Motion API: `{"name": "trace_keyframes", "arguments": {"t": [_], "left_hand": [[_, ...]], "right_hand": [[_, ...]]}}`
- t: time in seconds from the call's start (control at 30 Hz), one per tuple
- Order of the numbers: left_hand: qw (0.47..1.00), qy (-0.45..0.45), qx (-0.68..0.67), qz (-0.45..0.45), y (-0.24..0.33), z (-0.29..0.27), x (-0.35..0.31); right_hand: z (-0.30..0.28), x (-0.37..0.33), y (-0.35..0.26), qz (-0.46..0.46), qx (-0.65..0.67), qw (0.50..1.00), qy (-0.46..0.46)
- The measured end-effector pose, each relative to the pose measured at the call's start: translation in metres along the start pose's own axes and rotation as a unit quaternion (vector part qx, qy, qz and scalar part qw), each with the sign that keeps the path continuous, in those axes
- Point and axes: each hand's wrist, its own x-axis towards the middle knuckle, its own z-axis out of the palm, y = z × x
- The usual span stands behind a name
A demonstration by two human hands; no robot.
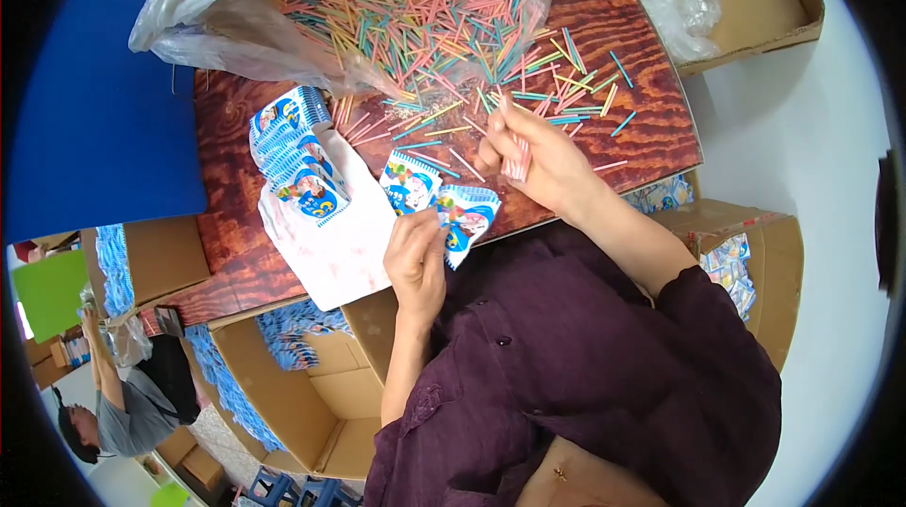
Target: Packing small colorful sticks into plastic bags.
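Observation:
My left hand (415,257) is closed, pinching a small blue and white printed packet (469,216) over the table's near edge. A second such packet (411,179) lies just beyond those fingers. My right hand (543,156) is curled round a short bundle of pink sticks (516,162), whose ends show below the fingers. Left of my left hand, a white cloth or bag (326,266) lies on the table. An overlapping row of the same packets (300,158) rests on it.
A clear plastic bag (222,31) holds a heap of thin coloured sticks (425,7), some spilling onto the red wood-patterned table (642,45). Cardboard boxes with packets (293,389) (769,271) stand below the table. At far left another person (132,413) works beside a blue panel (104,101).

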Motion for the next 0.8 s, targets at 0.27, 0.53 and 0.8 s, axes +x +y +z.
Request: {"name": "trace_keyframes", "arguments": {"t": [0.27, 0.53, 0.8], "left_hand": [[1.000, 0.004, 0.016, 0.016, 0.001, 0.000, -0.001], [0.997, 0.016, 0.029, 0.064, 0.001, -0.001, -0.002], [1.000, 0.005, -0.010, 0.009, 0.005, 0.002, -0.004]], "right_hand": [[0.035, 0.013, -0.007, 0.022, -0.006, 1.000, 0.016], [0.054, 0.014, 0.002, 0.043, 0.071, 0.996, 0.012], [0.049, 0.002, 0.013, 0.035, 0.021, 0.998, 0.057]]}}
